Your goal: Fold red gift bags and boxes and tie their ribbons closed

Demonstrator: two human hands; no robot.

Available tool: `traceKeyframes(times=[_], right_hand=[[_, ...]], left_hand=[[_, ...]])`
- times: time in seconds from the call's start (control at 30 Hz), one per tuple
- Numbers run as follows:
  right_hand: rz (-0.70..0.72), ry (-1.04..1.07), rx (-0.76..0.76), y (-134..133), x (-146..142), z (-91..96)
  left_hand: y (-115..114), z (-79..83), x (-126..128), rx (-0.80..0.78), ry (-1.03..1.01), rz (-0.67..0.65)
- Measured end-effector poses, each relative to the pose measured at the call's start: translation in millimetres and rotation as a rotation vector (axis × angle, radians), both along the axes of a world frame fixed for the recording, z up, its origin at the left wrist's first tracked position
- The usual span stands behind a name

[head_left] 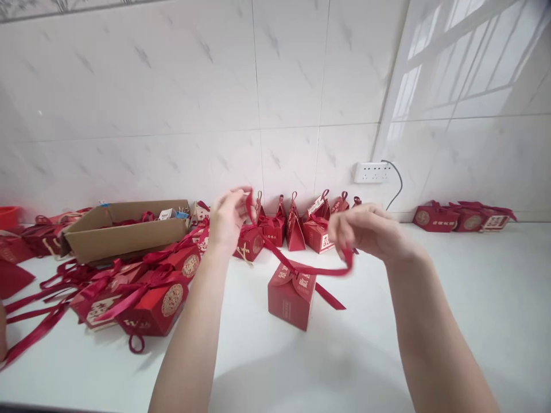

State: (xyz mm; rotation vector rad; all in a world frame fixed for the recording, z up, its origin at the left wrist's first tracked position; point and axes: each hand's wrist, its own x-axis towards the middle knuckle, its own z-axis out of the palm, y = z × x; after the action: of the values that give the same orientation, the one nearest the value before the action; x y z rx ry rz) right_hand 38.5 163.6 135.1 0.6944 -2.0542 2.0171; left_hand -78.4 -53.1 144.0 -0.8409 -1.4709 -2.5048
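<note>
A small red gift box (289, 299) with pale lettering stands on the white table between my forearms. From its top runs a red ribbon (321, 271), knotted or crossed at the lid. My left hand (230, 215) pinches one ribbon length, raised to the left of the box. Over to the right, my right hand (365, 229) has its fingers closed on the other length, which curls up to the fingertips; these are slightly blurred. A loose ribbon tail (330, 296) hangs off the box's right side.
Several tied red boxes (150, 304) crowd the left. Behind them sits an open cardboard carton (129, 241). Triangular red boxes (295, 229) line the wall, more red boxes (437, 218) lie far right. A power strip (372, 172) is on the wall. Part of another person's hand (2, 332) shows far left.
</note>
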Motion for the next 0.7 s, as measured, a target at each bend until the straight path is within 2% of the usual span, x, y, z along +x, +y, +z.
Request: traceKeyframes(times=[0.07, 0.13, 0.2, 0.23, 0.3, 0.33, 0.4, 0.53, 0.7], right_hand=[[0.157, -0.108, 0.275, 8.1, 6.1, 1.6], [0.097, -0.164, 0.537, 6.1, 3.1, -0.4], [-0.077, -0.154, 0.786, -5.1, -7.3, -7.1], [-0.145, -0.145, 0.895, -12.6, -13.7, -12.1], [-0.196, -0.147, 1.050, -28.0, -25.6, -23.1], [-0.200, -0.152, 1.093, -34.8, -30.1, -28.3], [-0.219, -0.157, 1.133, -45.2, -35.6, -36.2], [-0.314, -0.177, 1.177, -55.1, -36.9, -40.2], [-0.378, -0.189, 1.199, -60.1, -35.9, -38.9]], left_hand=[[-6.4, 1.6, -4.4, -0.010, -0.021, 0.084], [-10.3, 1.4, -4.9, -0.106, 0.041, 0.220], [-10.3, -2.0, -1.8, -0.366, 0.176, 0.298], [-8.7, -5.3, 0.5, -0.557, 0.242, 0.268], [-2.8, -15.1, 4.7, -0.932, 0.335, 0.091], [1.2, -21.2, 5.8, -1.069, 0.360, -0.009], [9.9, -34.3, 5.3, -1.221, 0.382, -0.140], [22.0, -54.0, -2.8, -1.294, 0.394, -0.228], [24.9, -59.1, -8.3, -1.326, 0.438, -0.295]])
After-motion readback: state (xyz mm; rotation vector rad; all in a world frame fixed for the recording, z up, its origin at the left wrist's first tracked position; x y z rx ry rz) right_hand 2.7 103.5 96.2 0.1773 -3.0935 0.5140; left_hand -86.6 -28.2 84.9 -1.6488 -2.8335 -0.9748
